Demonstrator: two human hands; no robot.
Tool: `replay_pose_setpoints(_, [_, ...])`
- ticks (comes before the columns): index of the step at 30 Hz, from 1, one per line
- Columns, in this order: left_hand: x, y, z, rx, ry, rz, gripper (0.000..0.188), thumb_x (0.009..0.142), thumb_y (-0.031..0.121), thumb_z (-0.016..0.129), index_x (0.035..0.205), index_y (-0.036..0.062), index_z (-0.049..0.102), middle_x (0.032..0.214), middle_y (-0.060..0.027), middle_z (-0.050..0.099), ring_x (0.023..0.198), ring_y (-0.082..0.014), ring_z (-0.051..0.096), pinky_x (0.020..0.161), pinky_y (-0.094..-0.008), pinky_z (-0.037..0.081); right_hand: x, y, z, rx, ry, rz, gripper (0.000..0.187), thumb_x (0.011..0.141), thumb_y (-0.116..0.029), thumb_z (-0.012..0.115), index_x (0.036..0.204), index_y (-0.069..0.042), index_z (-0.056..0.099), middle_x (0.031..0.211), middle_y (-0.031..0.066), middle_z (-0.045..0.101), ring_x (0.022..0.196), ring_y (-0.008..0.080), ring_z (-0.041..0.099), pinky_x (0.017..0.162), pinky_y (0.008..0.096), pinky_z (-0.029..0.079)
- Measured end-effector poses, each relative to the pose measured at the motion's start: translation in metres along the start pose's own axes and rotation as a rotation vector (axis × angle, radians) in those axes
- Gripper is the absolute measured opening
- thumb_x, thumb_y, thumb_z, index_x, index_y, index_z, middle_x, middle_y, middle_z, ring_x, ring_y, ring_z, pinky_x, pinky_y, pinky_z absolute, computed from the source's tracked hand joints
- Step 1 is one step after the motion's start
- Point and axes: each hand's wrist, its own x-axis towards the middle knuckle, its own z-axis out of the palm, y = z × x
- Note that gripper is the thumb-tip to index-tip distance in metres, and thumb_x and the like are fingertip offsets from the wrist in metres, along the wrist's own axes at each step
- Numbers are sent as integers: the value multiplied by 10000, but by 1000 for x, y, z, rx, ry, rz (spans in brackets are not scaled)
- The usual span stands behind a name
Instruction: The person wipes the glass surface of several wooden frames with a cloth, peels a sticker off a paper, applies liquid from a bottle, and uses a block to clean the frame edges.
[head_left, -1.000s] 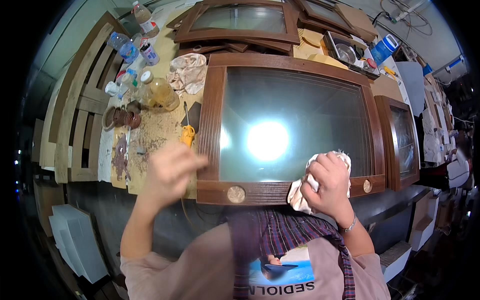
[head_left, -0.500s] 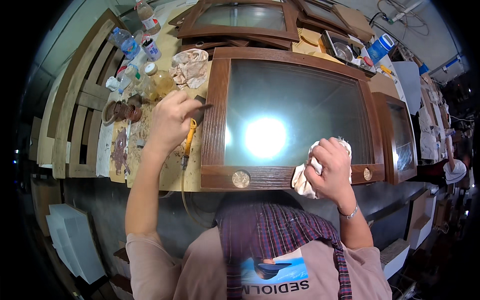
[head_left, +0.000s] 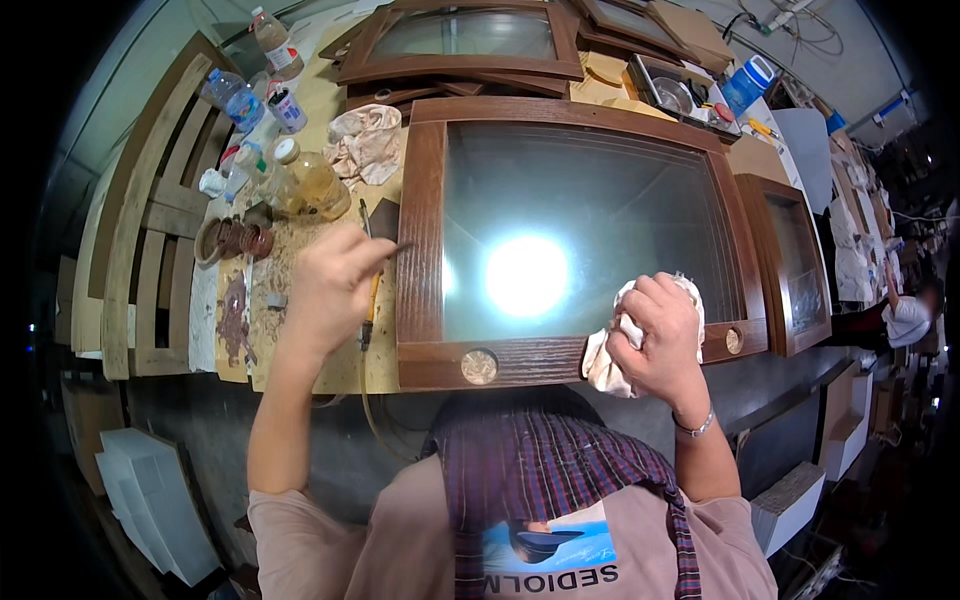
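Two hands at the glazed wooden door [head_left: 560,240] lying flat on the bench: right hand [head_left: 662,335] clenched around a crumpled white rag [head_left: 610,350] on its bottom rail, left hand [head_left: 330,285] pinching a thin tool [head_left: 368,290] at the left stile. Left of it, an amber-filled bottle [head_left: 312,182], small jars [head_left: 232,238] and a cloth [head_left: 365,140] crowd the stained worktop [head_left: 300,330]. The tool's tip is hard to make out.

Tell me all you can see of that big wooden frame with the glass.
The wooden frame is dark brown, grained, rectangular, lying flat on the workbench. Its glass pane mirrors a bright light. Two round knobs sit on its near rail. The left hand meets its left rail; the right hand presses a white cloth on the near rail.
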Motion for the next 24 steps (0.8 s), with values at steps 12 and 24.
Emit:
replay_pose_setpoints(12, [79,-30,31,46,-15,26,135,817,39,688,928,56,763,897,-146,674,900,-327,667,790,-429,530,3,-4,-1,3,-4,6,192,624,-152,677,708,-66,527,706,98,469,681,301,482,620,408,392])
replay_pose_setpoints(24, [63,-11,43,-120,119,31,146,824,63,712,963,53,756,831,-99,661,766,-284,656,689,-379,522,0,-4,0,-1,21,-23,173,614,-121,662,697,-59,523,705,91,469,673,292,460,613,422,373])
